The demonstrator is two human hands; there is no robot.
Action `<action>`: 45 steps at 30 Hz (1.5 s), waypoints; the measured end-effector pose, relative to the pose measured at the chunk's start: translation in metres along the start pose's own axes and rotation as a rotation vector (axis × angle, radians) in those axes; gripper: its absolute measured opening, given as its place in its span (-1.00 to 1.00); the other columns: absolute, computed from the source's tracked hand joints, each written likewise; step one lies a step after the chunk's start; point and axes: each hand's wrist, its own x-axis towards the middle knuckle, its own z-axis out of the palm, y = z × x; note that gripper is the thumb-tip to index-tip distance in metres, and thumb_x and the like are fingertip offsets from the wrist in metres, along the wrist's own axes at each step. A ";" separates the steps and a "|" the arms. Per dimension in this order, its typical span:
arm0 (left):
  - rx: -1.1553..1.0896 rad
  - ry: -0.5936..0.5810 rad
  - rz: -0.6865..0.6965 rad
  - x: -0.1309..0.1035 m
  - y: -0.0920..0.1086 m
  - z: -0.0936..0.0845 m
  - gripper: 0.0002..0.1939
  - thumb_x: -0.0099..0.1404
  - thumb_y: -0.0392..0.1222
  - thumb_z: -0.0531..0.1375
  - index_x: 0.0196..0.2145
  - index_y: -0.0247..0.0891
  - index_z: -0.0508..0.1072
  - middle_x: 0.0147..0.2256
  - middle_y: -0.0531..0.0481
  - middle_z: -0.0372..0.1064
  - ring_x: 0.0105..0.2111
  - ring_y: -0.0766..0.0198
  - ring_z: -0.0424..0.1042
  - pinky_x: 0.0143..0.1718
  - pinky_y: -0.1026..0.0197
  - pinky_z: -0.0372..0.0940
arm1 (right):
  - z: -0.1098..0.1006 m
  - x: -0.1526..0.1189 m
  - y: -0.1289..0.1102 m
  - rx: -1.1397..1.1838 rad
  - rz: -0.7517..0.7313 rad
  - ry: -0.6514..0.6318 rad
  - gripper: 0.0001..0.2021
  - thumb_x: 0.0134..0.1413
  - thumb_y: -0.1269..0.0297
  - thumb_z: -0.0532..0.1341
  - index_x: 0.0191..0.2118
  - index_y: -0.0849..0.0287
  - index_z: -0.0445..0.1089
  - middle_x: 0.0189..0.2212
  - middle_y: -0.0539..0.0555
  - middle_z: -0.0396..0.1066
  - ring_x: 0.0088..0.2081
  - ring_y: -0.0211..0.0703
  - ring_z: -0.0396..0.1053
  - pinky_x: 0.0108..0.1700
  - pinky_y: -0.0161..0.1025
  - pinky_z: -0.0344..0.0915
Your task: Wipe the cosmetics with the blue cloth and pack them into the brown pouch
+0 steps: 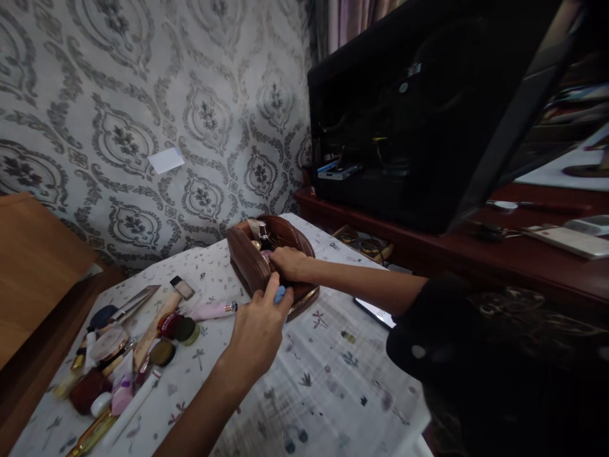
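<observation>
An unzipped brown cosmetic bag [250,260] stands on the patterned cloth with bottles and small cosmetics inside. My right hand [291,263] reaches into it with curled fingers, and its fingertips are hidden among the contents. Low at the bag's near side is my left hand [259,327], closed around a small blue item [280,294] that is mostly covered by the fingers. A dark-capped bottle [264,235] sticks up inside the bag, beyond my right hand. Left of my left hand lies a pink tube [209,310] with a silvery cap.
Cosmetics lie heaped at the left, among them a round compact [109,343], a dark-green-lidded jar [186,331] and a foundation bottle [181,287]. A lit phone [375,311] rests right of the bag. Behind it stand a wooden box [364,244] and a large black screen [404,127].
</observation>
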 end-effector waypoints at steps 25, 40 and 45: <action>-0.012 0.009 -0.011 0.000 0.003 -0.001 -0.43 0.25 -0.49 0.04 0.18 -0.10 0.26 0.33 -0.21 -0.05 -0.15 0.12 0.47 -0.30 0.09 0.48 | 0.002 0.002 -0.008 0.012 -0.053 -0.020 -0.69 0.12 0.37 0.19 -0.01 0.25 0.45 -0.13 0.32 0.54 -0.06 0.08 0.52 -0.08 -0.21 0.41; -0.023 0.059 0.001 -0.003 -0.002 0.007 -0.34 0.20 -0.50 0.07 0.22 -0.08 0.21 0.36 -0.17 -0.10 -0.10 0.09 0.46 -0.32 0.10 0.48 | -0.033 -0.014 -0.011 0.184 0.030 0.114 -0.77 0.08 0.44 0.24 -0.12 0.35 0.49 -0.18 0.32 0.55 -0.14 0.05 0.53 -0.23 -0.31 0.40; -0.037 0.083 0.013 -0.005 -0.003 0.012 -0.29 0.16 -0.53 0.10 0.23 -0.08 0.21 0.36 -0.18 -0.09 -0.07 0.06 0.44 -0.31 0.08 0.49 | -0.064 -0.025 -0.007 0.350 0.014 0.305 -0.73 0.30 0.42 0.00 -0.12 0.31 0.44 -0.38 0.13 0.56 -0.41 -0.25 0.52 -0.40 -0.42 0.35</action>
